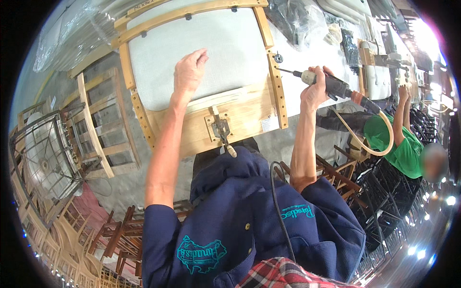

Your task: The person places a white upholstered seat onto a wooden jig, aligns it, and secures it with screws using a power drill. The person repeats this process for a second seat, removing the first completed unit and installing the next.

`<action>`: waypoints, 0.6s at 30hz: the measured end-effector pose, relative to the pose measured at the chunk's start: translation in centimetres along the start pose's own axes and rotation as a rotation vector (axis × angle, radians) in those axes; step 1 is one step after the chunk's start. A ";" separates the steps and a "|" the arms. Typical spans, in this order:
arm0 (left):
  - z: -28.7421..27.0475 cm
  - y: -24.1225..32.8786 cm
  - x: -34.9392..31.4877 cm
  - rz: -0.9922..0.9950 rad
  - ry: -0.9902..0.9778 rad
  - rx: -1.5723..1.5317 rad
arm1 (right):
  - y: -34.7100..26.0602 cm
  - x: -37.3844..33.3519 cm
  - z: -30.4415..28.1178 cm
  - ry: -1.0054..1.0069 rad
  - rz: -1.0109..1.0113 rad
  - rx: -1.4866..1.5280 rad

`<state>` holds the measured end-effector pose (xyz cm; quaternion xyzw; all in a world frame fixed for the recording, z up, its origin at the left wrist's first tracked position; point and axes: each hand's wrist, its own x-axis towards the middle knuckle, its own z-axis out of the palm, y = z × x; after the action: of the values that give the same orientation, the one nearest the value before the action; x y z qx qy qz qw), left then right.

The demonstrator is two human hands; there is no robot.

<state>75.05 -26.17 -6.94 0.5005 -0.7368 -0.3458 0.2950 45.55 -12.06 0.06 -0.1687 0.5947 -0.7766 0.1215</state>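
Observation:
My right hand (314, 89) grips a black-and-grey power driver (335, 86) with a beige hose (387, 126) at its back end. Its long thin bit points left, close to the right rail (277, 91) of a wooden frame. Over a light grey padded panel (225, 53) inside that frame, my left hand (189, 72) hovers with fingertips pressed together. Whatever lies in the pinch is too small to see. A metal toggle clamp (221, 128) with a wooden-looking handle is fixed to the board along the near side. A small round dark knob (278, 58) sits by the right rail.
Slatted wooden pallets (103, 122) and a wire rack (45, 158) stand to the left. Clear plastic wrap (293, 24) lies beyond the frame on the right. A co-worker in a green shirt (391, 144) works farther right. Wooden chair frames (127, 230) are stacked behind me.

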 end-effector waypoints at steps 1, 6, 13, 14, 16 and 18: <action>-0.5 0.4 0.3 -0.021 -0.004 0.010 | 0.8 0.2 -0.8 0.026 -0.008 -0.053; -0.9 -1.1 0.3 -0.041 -0.014 -0.012 | 4.6 0.3 -3.2 0.079 -0.045 -0.136; -0.8 -0.2 -0.2 -0.064 0.033 -0.068 | 4.7 -0.2 -3.3 0.108 -0.055 -0.145; -0.8 0.1 -0.4 -0.040 0.071 -0.083 | 4.2 -0.2 -3.3 0.097 -0.055 -0.149; -0.9 1.7 -1.1 -0.145 0.091 -0.147 | 2.6 -0.2 -3.2 0.071 -0.055 -0.160; -0.3 3.3 -2.2 -0.230 0.056 -0.329 | 0.8 -0.3 -2.4 0.058 -0.064 -0.133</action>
<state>74.26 -23.27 -4.34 0.5359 -0.5997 -0.4791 0.3517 44.82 -10.08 -1.30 -0.1728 0.6426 -0.7433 0.0681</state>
